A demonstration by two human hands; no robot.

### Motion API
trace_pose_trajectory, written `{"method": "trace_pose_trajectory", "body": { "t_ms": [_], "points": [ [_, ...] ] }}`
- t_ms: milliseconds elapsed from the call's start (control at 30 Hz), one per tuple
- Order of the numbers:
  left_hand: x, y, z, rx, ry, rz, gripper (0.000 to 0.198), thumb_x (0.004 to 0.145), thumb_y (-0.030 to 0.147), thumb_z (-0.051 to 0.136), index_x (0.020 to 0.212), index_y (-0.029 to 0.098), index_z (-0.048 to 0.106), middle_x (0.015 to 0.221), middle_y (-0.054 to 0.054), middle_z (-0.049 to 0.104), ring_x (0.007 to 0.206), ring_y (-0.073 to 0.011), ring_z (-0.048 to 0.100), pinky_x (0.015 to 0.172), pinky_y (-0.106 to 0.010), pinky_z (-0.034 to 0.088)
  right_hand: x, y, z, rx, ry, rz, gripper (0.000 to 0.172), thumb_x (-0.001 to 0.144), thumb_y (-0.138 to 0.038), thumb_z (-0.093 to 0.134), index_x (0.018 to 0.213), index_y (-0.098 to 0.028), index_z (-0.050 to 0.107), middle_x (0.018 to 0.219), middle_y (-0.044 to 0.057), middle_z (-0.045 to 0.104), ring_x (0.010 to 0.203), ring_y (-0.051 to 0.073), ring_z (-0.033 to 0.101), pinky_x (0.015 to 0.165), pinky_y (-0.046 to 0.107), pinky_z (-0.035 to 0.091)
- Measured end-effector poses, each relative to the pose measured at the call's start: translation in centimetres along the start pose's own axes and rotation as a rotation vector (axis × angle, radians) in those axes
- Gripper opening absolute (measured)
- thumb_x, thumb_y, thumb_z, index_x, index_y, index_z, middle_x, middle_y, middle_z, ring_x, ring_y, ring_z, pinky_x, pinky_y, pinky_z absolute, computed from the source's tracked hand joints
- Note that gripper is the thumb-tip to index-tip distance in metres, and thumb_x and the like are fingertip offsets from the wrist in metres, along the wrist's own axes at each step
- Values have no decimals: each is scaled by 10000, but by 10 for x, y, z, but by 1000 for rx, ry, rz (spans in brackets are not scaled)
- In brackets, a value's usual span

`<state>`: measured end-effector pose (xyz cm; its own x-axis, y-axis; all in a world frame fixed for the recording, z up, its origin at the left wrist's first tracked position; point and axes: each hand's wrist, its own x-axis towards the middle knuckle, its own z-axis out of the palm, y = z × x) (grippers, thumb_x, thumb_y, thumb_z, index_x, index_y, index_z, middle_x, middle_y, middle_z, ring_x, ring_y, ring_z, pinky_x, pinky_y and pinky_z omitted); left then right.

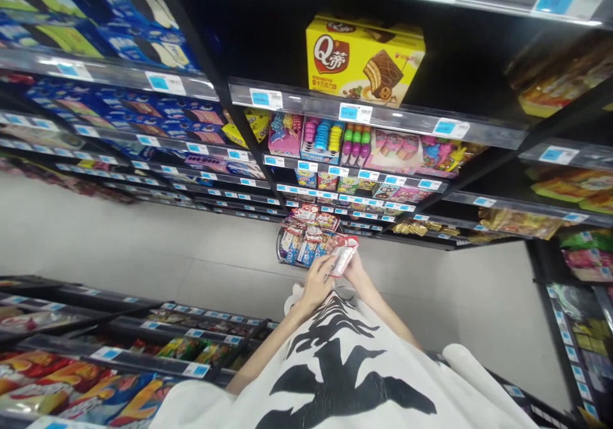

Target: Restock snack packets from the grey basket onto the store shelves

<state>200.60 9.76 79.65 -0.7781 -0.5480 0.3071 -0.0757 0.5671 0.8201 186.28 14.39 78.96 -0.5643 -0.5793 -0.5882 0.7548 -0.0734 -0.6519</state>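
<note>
Both of my hands are around a small red and white snack packet [343, 258] in front of my chest. My left hand [320, 281] grips its left side with bent fingers. Behind the packet's right edge, my right hand [355, 268] is partly hidden, its fingers wrapped about it. Just beyond my hands, a dark-rimmed basket [278, 250] stands low on the floor. Several blue, red and white snack packets [306, 247] fill it. The packet's print is too small to read.
A tall shelf [306, 100] with price tags rises ahead, bearing a yellow cake box [364, 62] and rows of small candy packs [320, 138]. Blue packs [158, 116] line the left shelves. Behind me is a low shelf with chip bags [81, 384]. Grey tiled floor [215, 269] runs between.
</note>
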Motion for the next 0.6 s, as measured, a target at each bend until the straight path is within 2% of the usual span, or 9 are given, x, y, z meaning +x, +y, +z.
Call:
{"method": "trace_pose_trajectory", "body": {
  "t_ms": [67, 133, 167, 233, 333, 400, 500, 600],
  "points": [
    [0, -10, 14, -222, 68, -304, 365, 951, 269, 531, 1283, 174, 651, 1246, -134, 670, 1145, -237, 627, 998, -378, 499, 0, 0, -16, 4, -3, 66, 389, 883, -538, 650, 1047, -186, 673, 1027, 86, 725, 909, 218, 677, 766, 344, 595],
    [-3, -24, 24, -426, 139, -591, 400, 926, 407, 598, 1203, 129, 674, 1175, -151, 706, 1049, -246, 667, 931, -363, 530, -2, -2, -37, -54, 4, 127, 411, 774, -519, 756, 1030, -207, 677, 1040, 72, 741, 901, 224, 691, 722, 321, 600],
    [-6, -31, 27, -515, 156, -698, 455, 889, 467, 645, 1167, 110, 681, 1150, -160, 717, 1012, -253, 676, 903, -361, 538, -4, -4, -48, -126, -5, 156, 428, 723, -489, 801, 1024, -210, 681, 1044, 70, 746, 894, 227, 700, 709, 320, 604],
    [-16, -43, 28, -661, 135, -818, 559, 809, 544, 722, 1135, 91, 688, 1150, -174, 719, 988, -266, 682, 876, -364, 545, -7, -9, -70, -325, -71, 211, 450, 650, -415, 860, 1012, -204, 695, 1033, 78, 755, 862, 234, 718, 690, 328, 615],
    [-33, -55, 24, -827, 27, -861, 628, 746, 568, 782, 1156, 100, 691, 1123, -165, 728, 956, -263, 692, 843, -359, 551, -8, -15, -87, -589, -233, 318, 517, 618, -346, 891, 1081, -213, 704, 1083, 89, 753, 854, 248, 734, 647, 332, 629],
    [-42, -61, 19, -905, -55, -857, 625, 728, 549, 808, 1152, 102, 699, 1063, -151, 740, 914, -252, 698, 823, -348, 553, -5, -15, -86, -702, -322, 423, 545, 632, -350, 890, 1127, -224, 698, 1094, 97, 751, 846, 262, 739, 593, 330, 626],
    [-48, -76, 15, -952, -105, -835, 575, 754, 531, 790, 1116, 90, 714, 994, -138, 746, 875, -236, 697, 794, -326, 552, 6, -9, -71, -781, -418, 572, 569, 654, -386, 877, 1168, -232, 685, 1051, 106, 758, 821, 285, 747, 572, 350, 620],
    [-51, -99, 13, -804, -55, -805, 525, 807, 520, 728, 1110, 91, 715, 979, -133, 750, 882, -232, 693, 788, -314, 551, 23, 2, -47, -824, -476, 593, 601, 628, -383, 884, 1177, -254, 676, 1092, 91, 753, 873, 301, 745, 641, 395, 633]
  ]
}}
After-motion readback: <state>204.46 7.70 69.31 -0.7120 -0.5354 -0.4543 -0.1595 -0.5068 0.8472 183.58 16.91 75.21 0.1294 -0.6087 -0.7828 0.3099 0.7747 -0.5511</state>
